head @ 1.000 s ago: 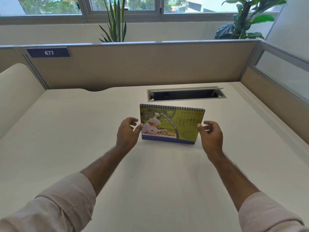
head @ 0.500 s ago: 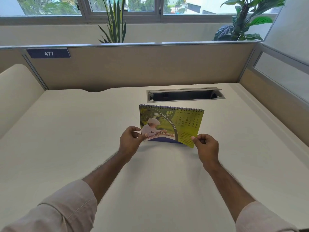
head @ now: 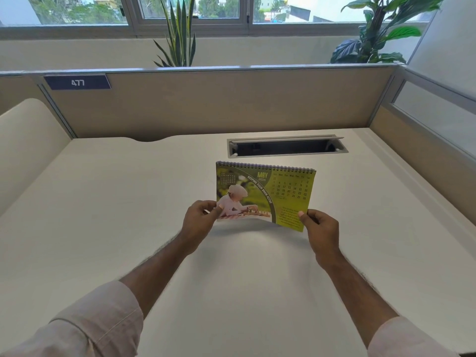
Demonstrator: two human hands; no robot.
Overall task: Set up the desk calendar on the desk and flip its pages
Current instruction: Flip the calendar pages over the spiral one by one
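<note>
A spiral-bound desk calendar (head: 265,191) stands on the white desk (head: 103,228), showing a green May page with a photo of a child. My left hand (head: 199,217) pinches the page's lower left corner. My right hand (head: 320,224) pinches its lower right corner. The page's bottom edge is lifted toward me and bows upward, hiding the calendar's base. The wire binding runs along the top edge.
An open grey cable slot (head: 287,146) is set into the desk just behind the calendar. Beige partition panels (head: 219,101) wall the desk at the back and right, with a label reading 477 (head: 77,82). Potted plants (head: 179,34) stand behind the partition.
My hands dropped from the calendar's sides to the front page's lower corners, gripped them, and pulled the page's bottom edge up and toward me, covering the blue base.
</note>
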